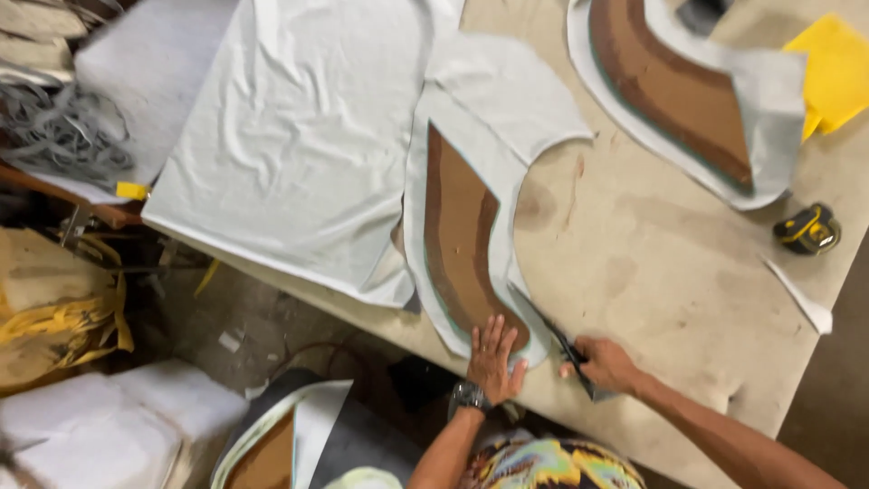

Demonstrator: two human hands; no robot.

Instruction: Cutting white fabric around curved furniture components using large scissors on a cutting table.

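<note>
My left hand (494, 358) lies flat, fingers spread, on the lower end of a curved brown template (459, 240) that rests on pale grey fabric (493, 100). A watch sits on that wrist. My right hand (602, 364) grips dark scissors (557, 340), whose blades point up-left along the fabric's cut edge just right of the template's lower end. The fabric around the template is trimmed to a narrow border.
A large sheet of pale fabric (299, 136) covers the table's left part. A second brown template on fabric (674, 86) lies at top right, beside yellow paper (837, 68). A yellow-black tape measure (807, 228) sits at right. Another template piece (272, 453) stands below the table edge.
</note>
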